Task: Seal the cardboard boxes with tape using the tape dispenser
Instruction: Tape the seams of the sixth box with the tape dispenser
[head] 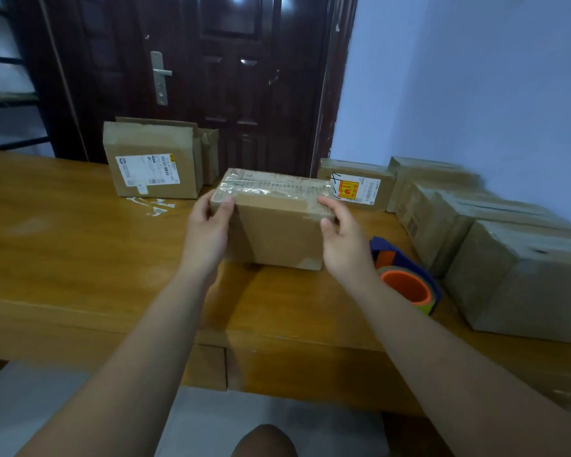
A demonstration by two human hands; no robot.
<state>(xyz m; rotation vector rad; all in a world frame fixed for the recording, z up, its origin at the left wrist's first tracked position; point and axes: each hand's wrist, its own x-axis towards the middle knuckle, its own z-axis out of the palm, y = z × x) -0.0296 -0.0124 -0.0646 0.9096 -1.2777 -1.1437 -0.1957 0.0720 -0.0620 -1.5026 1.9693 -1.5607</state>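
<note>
In the head view, a closed cardboard box (pixel 274 225) is seen over the middle of a wooden table (pixel 63 245) and is held at both ends; whether its base lies flat on the table cannot be told. A strip of clear tape (pixel 271 189), wrinkled and glossy, is laid along its top face.

The left end of the box is gripped by the left hand (pixel 208 229); the thumb is pressed on the near upper corner, and the fingers are wrapped round the end and hidden behind it. The right end is gripped by the right hand (pixel 343 240); the thumb is set on the near edge and the fingers are curled over the top corner.

The tape dispenser (pixel 406 278), blue with an orange core, is lying on the table just right of the right wrist and is touched by neither hand; it is placed between the held box and a row of brown boxes (pixel 495 245) ranged along the right side of the table, by a pale blue wall (pixel 491 77).

A smaller box with an orange and yellow sticker (pixel 356 186) is set behind the held box, to the right; a taller box with a white shipping label (pixel 150 163) is stood at the back left. Scraps of clear film (pixel 152 206) are stuck on the table before it. A dark brown door (pixel 231 77) with a metal handle (pixel 161 74) is seen behind the table.
</note>
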